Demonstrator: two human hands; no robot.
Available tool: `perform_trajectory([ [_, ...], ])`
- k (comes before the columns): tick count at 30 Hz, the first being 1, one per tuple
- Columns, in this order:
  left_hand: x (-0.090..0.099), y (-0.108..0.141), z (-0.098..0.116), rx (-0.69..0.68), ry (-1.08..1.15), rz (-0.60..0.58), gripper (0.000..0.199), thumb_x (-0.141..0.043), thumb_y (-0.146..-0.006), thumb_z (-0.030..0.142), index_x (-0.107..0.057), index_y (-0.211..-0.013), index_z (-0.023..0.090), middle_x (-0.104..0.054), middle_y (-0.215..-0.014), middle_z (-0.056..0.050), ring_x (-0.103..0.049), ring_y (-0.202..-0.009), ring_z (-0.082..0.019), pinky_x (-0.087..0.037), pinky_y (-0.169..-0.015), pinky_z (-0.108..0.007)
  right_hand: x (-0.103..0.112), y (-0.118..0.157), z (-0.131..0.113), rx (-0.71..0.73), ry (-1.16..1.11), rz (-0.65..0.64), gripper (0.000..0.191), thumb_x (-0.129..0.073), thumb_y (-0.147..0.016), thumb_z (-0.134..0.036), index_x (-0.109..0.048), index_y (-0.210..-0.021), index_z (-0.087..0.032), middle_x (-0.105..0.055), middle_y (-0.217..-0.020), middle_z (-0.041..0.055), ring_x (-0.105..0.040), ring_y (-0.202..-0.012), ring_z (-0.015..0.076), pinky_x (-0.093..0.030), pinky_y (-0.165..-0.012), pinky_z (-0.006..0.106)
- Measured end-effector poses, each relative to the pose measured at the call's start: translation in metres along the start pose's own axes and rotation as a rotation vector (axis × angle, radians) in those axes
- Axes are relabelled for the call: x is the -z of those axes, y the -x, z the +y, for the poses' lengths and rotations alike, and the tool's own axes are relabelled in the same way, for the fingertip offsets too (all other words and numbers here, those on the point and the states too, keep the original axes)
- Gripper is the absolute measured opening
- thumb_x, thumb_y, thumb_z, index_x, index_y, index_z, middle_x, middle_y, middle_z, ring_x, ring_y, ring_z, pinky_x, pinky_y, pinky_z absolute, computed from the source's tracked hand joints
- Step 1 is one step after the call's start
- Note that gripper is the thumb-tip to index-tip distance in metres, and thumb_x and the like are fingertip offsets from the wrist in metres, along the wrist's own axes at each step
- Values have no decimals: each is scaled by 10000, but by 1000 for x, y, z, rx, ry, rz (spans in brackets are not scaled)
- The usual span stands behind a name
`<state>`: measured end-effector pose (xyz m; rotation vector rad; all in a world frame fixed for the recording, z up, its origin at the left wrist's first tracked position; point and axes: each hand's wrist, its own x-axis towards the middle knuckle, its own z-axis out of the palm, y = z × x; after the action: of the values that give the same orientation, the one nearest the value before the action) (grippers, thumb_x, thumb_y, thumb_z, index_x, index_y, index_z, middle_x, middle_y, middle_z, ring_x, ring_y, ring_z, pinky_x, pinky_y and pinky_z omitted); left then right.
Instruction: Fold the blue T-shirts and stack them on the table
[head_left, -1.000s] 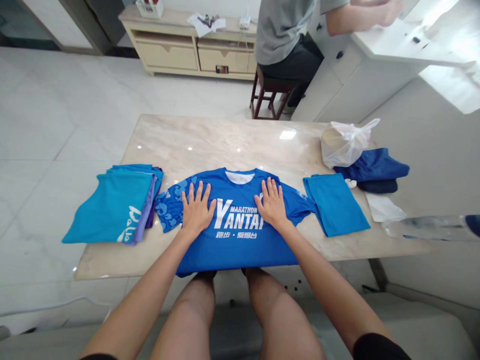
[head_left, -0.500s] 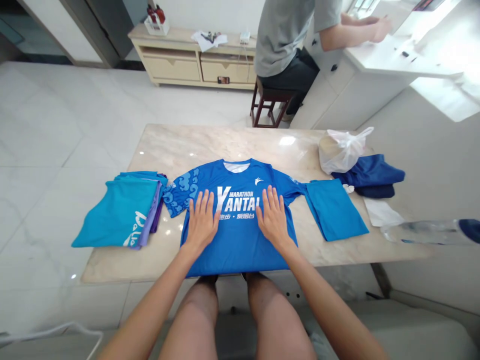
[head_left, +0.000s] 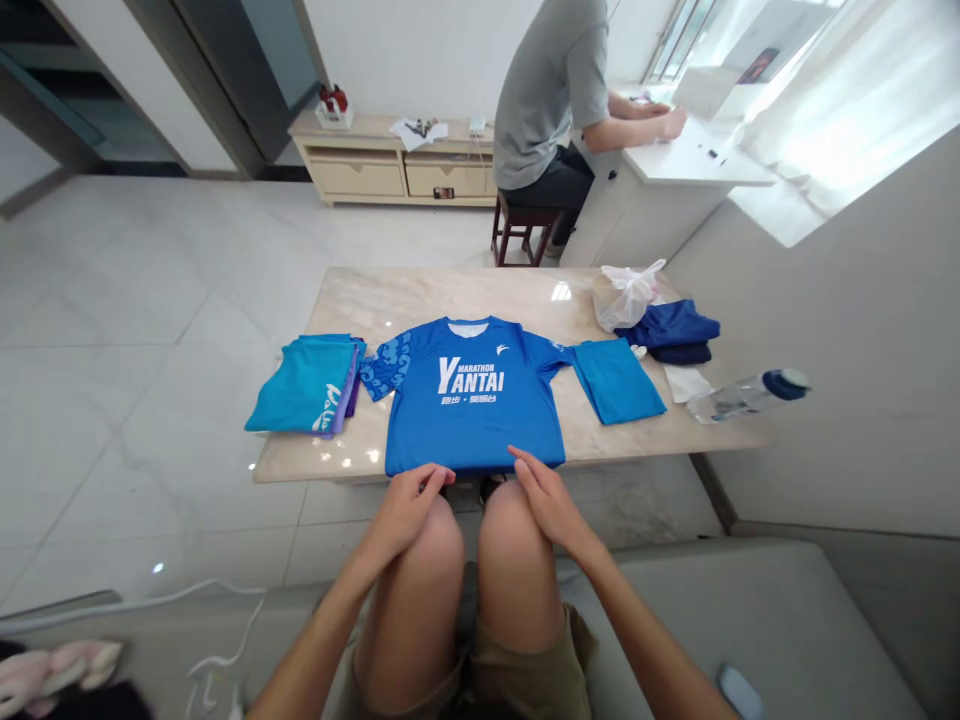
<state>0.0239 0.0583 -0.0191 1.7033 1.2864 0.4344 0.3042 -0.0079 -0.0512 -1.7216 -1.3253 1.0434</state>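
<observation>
Pausing, we judge, with left hand point(head_left: 411, 502) and right hand point(head_left: 546, 502) half-curled, empty, on our knees point(head_left: 501, 535); gripping the marathon shirt point(head_left: 474, 432) needs reaching forward.

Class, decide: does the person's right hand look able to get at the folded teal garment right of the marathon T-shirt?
Probably yes: the right hand, by the right knee, appears to hold nothing, and the way past the marathon T-shirt to the folded teal garment looks free, its top uncovered.
</observation>
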Motion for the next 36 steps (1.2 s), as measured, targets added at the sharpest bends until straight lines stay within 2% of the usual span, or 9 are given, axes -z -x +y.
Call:
perform_trajectory([
  [3, -9, 53, 7, -113, -188, 155, 448, -435, -1121, 425, -835, -1148, 225, -839, -1227, -89, -768, -1182, -287, -593, -1113, -479, -20, 66, -17, 58, 10, 146, 593, -423, -1149, -594, -748, -1455, -204, -709, -1518, 146, -650, -1441, 307, -456, -1287, 538],
  [6, -20, 90, 6, -292, -455, 352, 405, -462, -1102, 300, -778, -1340, 211, -759, -1436, -113, -647, -1407, -324, -490, -1242, -542, -34, 111, -12, 129, 158, 344, 637, -444, -1149, -544, -550, -1651, -166, -560, -1674, 175, -543, -1548, 316, -432, -1306, 558],
  [9, -28, 113, 5, -377, -653, 432, 470, -504, -1080, 239, -664, -1520, 198, -649, -1595, -133, -525, -1537, -360, -416, -1289, -578, -40, 138, -2, 168, 272, 430, 752, -484, -1141, -551, -335, -1764, -158, -416, -1769, 195, -429, -1631, 331, -413, -1315, 575],
  [13, -30, 124, 5, -394, -736, 465, 516, -504, -1079, 219, -594, -1586, 187, -595, -1648, -145, -475, -1574, -367, -375, -1305, -579, -44, 162, 8, 160, 369, 447, 887, -508, -1123, -614, -174, -1804, -154, -333, -1803, 224, -402, -1644, 361, -440, -1288, 574],
  [17, -29, 126, 5, -378, -735, 456, 517, -511, -1076, 266, -598, -1583, 209, -600, -1641, -135, -463, -1581, -362, -371, -1310, -562, -49, 171, 14, 180, 435, 487, 981, -545, -1078, -702, -178, -1797, -145, -364, -1781, 247, -460, -1600, 394, -495, -1232, 561],
  [22, -30, 126, 3, -356, -725, 449, 548, -531, -1055, 310, -595, -1593, 226, -593, -1647, -137, -450, -1588, -375, -351, -1320, -582, -53, 165, 17, 223, 445, 556, 938, -526, -1072, -717, -270, -1765, -139, -467, -1711, 258, -541, -1531, 404, -536, -1181, 554],
  [30, -27, 129, -3, -349, -713, 485, 509, -532, -1041, 295, -641, -1531, 208, -616, -1622, -136, -464, -1579, -360, -353, -1323, -551, -54, 163, 26, 259, 439, 565, 915, -506, -1086, -707, -273, -1760, -134, -461, -1711, 264, -527, -1538, 401, -519, -1190, 545],
  [36, -26, 130, -22, -336, -718, 515, 525, -522, -1052, 287, -607, -1561, 193, -603, -1640, -130, -457, -1585, -348, -366, -1314, -542, -56, 162, 28, 257, 434, 575, 914, -496, -1083, -723, -287, -1753, -138, -476, -1698, 258, -538, -1520, 397, -528, -1167, 534],
])
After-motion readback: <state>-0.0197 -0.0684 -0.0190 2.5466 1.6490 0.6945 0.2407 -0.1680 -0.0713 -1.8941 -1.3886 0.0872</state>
